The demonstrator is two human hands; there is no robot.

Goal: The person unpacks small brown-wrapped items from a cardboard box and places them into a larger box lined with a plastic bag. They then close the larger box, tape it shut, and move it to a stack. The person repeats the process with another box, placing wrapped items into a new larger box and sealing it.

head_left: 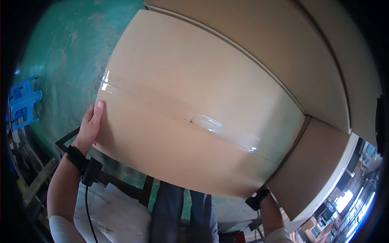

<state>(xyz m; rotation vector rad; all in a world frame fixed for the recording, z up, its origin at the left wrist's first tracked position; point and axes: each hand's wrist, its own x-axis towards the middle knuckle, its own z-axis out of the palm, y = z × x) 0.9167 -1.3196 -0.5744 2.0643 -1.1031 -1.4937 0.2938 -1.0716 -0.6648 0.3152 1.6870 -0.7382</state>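
1. Two hands carry one large tan cardboard box [190,117], filling the frame centre; clear shiny tape runs along its top seam from left edge to lower right.
2. More stacked tan cartons [324,65] sit upper right, touching the box; another brown carton [312,166] is lower right.
3. Left hand [90,125], centre left, presses flat and spread against the box's left side, thumb on the edge.
4. Right hand [261,193], lower right, is mostly hidden under the box's corner; grip cannot be told.
5. Blue plastic frame [22,103] lies far left on the green floor [69,52].
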